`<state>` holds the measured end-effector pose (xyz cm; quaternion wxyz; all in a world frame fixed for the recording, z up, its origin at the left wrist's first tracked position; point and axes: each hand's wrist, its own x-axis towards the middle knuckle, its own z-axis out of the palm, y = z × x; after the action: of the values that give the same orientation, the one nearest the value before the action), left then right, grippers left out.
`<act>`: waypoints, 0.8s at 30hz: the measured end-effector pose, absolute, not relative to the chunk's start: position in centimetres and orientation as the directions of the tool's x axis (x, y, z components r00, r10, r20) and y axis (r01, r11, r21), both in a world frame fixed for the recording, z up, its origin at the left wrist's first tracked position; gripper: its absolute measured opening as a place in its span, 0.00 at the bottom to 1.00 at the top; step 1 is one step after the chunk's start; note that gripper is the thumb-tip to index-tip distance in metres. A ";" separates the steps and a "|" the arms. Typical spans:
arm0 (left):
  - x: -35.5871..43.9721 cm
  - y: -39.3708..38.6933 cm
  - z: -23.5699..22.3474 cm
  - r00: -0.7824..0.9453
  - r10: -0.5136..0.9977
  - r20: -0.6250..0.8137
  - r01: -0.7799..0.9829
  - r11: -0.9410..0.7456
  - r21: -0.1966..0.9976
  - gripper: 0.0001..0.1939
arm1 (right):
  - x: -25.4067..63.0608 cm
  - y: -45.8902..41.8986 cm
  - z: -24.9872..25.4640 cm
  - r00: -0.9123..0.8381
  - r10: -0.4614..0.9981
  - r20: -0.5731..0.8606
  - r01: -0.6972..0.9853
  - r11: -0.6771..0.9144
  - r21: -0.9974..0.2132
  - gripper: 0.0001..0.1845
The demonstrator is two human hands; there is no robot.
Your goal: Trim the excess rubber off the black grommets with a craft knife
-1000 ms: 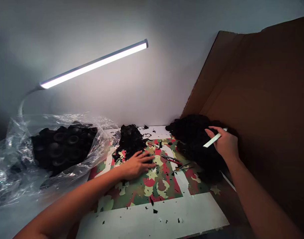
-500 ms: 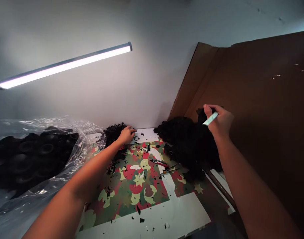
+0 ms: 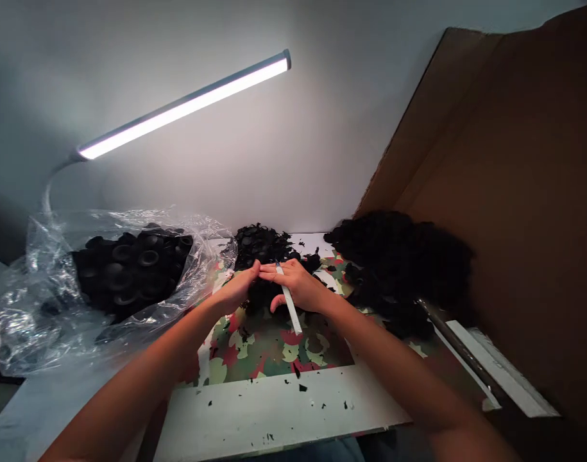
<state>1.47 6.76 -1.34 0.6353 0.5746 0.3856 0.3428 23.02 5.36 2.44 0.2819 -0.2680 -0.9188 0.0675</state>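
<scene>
My right hand (image 3: 297,282) is at the middle of the table, fingers stretched to the left and thumb held apart below. Across its fingers lies a slim white-handled knife (image 3: 290,305), its dark narrow tip pointing away from me. My left hand (image 3: 238,289) is turned on edge, fingers extended, its tip close against the right fingertips. Black scraps (image 3: 262,298) lie under and between both hands, partly covered by them. Just beyond them is a heap of black trimmings (image 3: 262,244).
At left, an open clear plastic bag (image 3: 38,321) holds black round cup-like pieces (image 3: 129,263). A large black pile (image 3: 408,263) rests against a cardboard sheet (image 3: 466,141) at right. A lamp (image 3: 187,106) hangs above. A dark bar (image 3: 461,353) lies at front right.
Both hands have come together at the middle: the right moved left and down from the cardboard side, the left back from the trimmings heap. The view has shifted left.
</scene>
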 end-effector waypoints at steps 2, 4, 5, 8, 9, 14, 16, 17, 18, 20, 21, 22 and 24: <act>0.0 5.0 -2.2 0.462 0.884 -0.072 0.116 0.020 0.993 0.27 | 23.3 4.8 0.7 -0.573 0.656 0.492 0.557 0.752 -0.354 0.30; -0.9 3.6 -3.0 0.467 0.884 0.012 0.270 -0.156 0.950 0.28 | 24.9 3.9 -0.6 -0.410 0.780 0.473 0.657 0.612 -0.441 0.24; -1.2 3.0 -3.4 0.466 0.882 0.067 0.343 -0.250 0.905 0.26 | 25.8 3.4 -1.2 -0.392 0.810 0.436 0.691 0.572 -0.441 0.23; -1.2 2.3 -4.1 0.429 0.878 0.213 0.483 -0.422 0.767 0.15 | 28.0 2.0 -3.0 -0.479 0.828 0.292 0.795 0.550 -0.255 0.30; -1.1 2.4 -4.2 0.408 0.880 0.243 0.503 -0.439 0.745 0.12 | 28.5 1.8 -3.4 -0.496 0.833 0.247 0.817 0.543 -0.193 0.30; -1.2 4.7 -3.8 0.299 0.911 0.283 0.537 -0.406 0.740 0.10 | 30.9 3.1 -3.6 -0.433 0.879 0.199 0.885 0.457 -0.092 0.19; -1.7 5.3 -3.6 0.305 0.917 0.257 0.530 -0.388 0.754 0.11 | 32.4 4.2 -3.1 -0.382 0.901 0.206 0.912 0.403 -0.072 0.20; -1.9 5.3 -3.6 0.321 0.916 0.241 0.519 -0.383 0.764 0.13 | 33.1 4.7 -2.8 -0.371 0.907 0.199 0.918 0.391 -0.071 0.21; -2.3 5.2 -3.6 0.345 0.912 0.224 0.504 -0.381 0.775 0.14 | 33.7 4.9 -2.5 -0.370 0.910 0.188 0.919 0.388 -0.071 0.22; -3.0 4.6 -3.5 0.389 0.900 0.200 0.468 -0.379 0.798 0.16 | 34.4 5.1 -1.9 -0.388 0.906 0.170 0.911 0.405 -0.080 0.25; -3.4 4.2 -3.5 0.402 0.895 0.194 0.451 -0.378 0.809 0.18 | 34.3 4.9 -1.6 -0.402 0.899 0.173 0.902 0.421 -0.093 0.27; -3.8 3.9 -3.5 0.413 0.892 0.184 0.434 -0.371 0.821 0.18 | 34.0 4.6 -1.2 -0.412 0.891 0.190 0.892 0.437 -0.116 0.27; -4.7 3.4 -3.3 0.439 0.887 0.142 0.409 -0.339 0.847 0.20 | 32.4 3.8 -0.5 -0.420 0.869 0.260 0.857 0.474 -0.201 0.25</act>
<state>-4.71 3.40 -3.27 0.3838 0.7566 0.4282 0.3113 32.42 3.80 -0.48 0.1655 -0.5124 -0.8425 0.0186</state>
